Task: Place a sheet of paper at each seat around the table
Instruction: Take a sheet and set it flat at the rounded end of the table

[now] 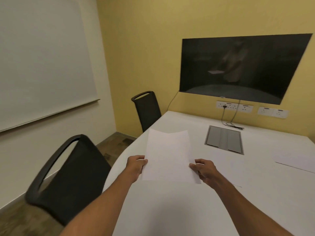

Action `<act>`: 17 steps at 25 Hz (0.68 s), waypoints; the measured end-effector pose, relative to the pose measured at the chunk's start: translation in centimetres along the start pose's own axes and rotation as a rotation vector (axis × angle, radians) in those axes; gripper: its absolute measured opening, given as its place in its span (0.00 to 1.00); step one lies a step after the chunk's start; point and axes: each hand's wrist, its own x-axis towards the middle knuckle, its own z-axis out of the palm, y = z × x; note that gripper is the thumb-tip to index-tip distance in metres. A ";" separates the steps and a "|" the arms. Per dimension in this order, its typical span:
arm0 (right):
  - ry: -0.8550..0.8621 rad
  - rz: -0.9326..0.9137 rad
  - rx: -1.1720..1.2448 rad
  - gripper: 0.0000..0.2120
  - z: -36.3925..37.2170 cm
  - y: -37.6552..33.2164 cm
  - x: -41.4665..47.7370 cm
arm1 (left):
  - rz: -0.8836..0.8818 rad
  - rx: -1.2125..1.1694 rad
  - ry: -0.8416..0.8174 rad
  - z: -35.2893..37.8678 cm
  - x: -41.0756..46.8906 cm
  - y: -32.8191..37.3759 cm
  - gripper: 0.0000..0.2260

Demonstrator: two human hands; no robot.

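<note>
head view: a sheet of paper [167,154] was held over the white counter [170,210], near its left edge.
left hand [136,165]: the sheet's left edge was pinched by it.
right hand [204,171]: the right edge was pinched likewise.
other sheet [296,159]: laid flat on the counter, far right.
near chair [73,176], far chair [147,109]: both black, set along the counter's left side.

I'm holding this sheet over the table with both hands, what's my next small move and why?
Probably lower the sheet flat onto the table in front of the near chair and let go. The left hand and right hand pinch its side edges above the tabletop, and no paper shows at that seat.
</note>
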 end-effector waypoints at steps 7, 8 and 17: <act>-0.133 -0.019 -0.036 0.15 12.8 0.1 -6.6 | 0.035 0.046 0.099 -15.0 -3.5 1.3 0.13; -0.148 -0.023 -0.041 0.15 14.4 0.0 -7.5 | 0.044 0.057 0.106 -16.8 -4.0 1.5 0.13; -0.268 -0.069 -0.109 0.21 28.0 -2.3 -13.3 | 0.120 0.093 0.235 -31.2 -6.5 4.6 0.11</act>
